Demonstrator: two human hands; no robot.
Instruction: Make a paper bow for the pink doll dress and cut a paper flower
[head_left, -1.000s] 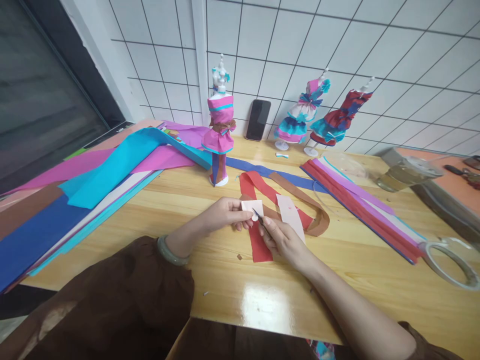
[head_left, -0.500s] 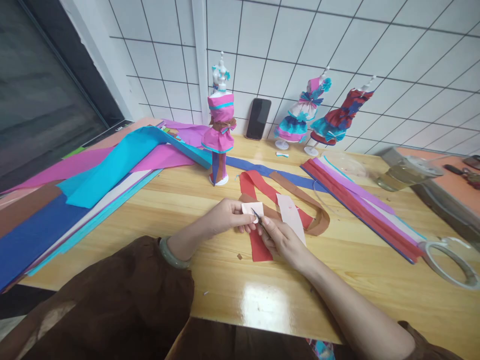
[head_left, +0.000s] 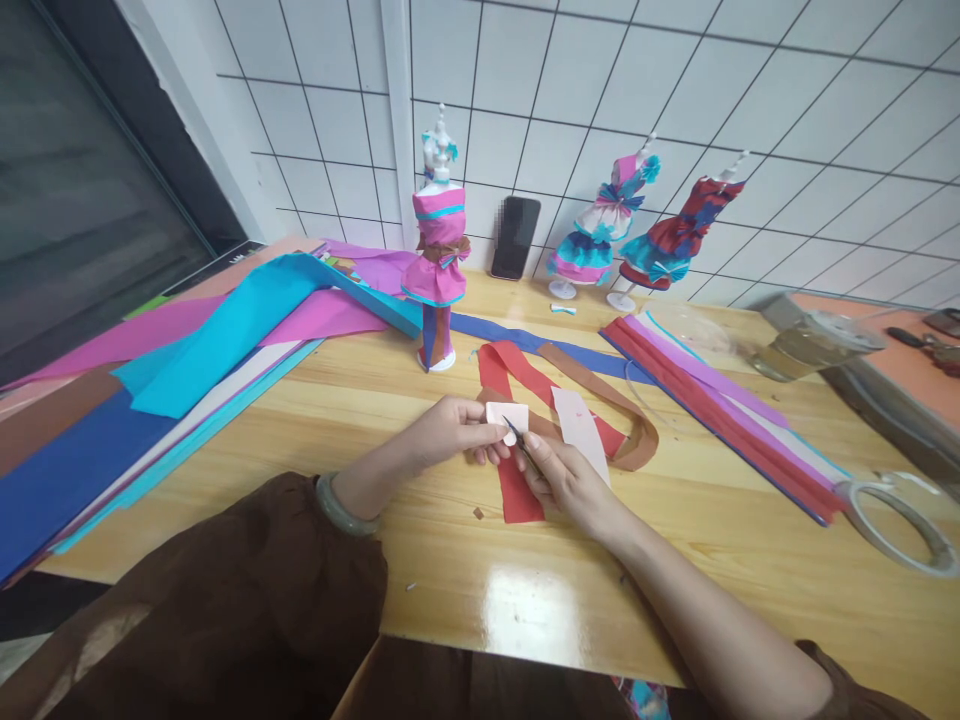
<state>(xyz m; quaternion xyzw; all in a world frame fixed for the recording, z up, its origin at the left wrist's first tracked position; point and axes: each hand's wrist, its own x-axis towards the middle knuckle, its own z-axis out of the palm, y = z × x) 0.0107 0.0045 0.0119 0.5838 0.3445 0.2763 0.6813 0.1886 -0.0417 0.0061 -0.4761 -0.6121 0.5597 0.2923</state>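
My left hand [head_left: 466,432] is closed on a small folded piece of pale pink crepe paper [head_left: 516,412], pinched between thumb and fingers. In my right hand [head_left: 559,470] is a small pair of dark scissors [head_left: 517,435]; the tips lie against the pale paper. Beneath both hands, red crepe paper strips [head_left: 523,500] and a brown strip [head_left: 641,450] lie loosely crossed on the wooden table. Another pale pink strip [head_left: 581,425] rests just right of the scissors. A tiny brown scrap [head_left: 478,513] sits near my left hand.
A mannequin in a pink paper dress [head_left: 442,240] stands ahead; two dressed mannequins [head_left: 600,230] stand farther right. A phone [head_left: 515,238] leans on the tiled wall. Crepe sheets [head_left: 225,320] are piled left. A tape roll [head_left: 900,525], folded strips [head_left: 720,410] and a cup [head_left: 806,345] are right.
My left thumb has drawn back slightly to the left on the pale paper. The scissors stay at the paper, and little else differs.
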